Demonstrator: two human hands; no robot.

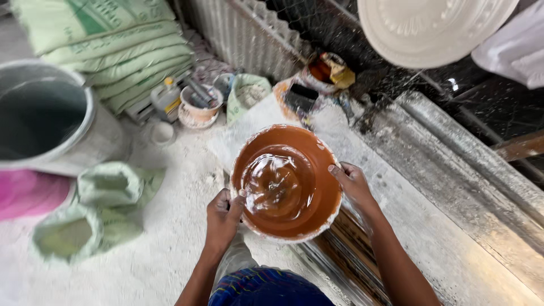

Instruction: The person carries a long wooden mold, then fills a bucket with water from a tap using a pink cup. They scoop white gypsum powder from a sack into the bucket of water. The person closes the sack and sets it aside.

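Basically both hands, left hand [222, 215] and right hand [352, 184], clamp the bowl [317, 170] rim on opposite sides; any tilt could slosh the shiny liquid [277, 187] over the rim.

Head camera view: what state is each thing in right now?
Round orange-brown mould bowl: upright, clear liquid pooled inside.
Left hand: gripping the bowl's near-left rim.
Right hand: gripping the bowl's right rim.
Large grey bucket: upright, open.
Two pale green sacks: open, tops rolled down.
Stacked green sacks: closed, lying flat.
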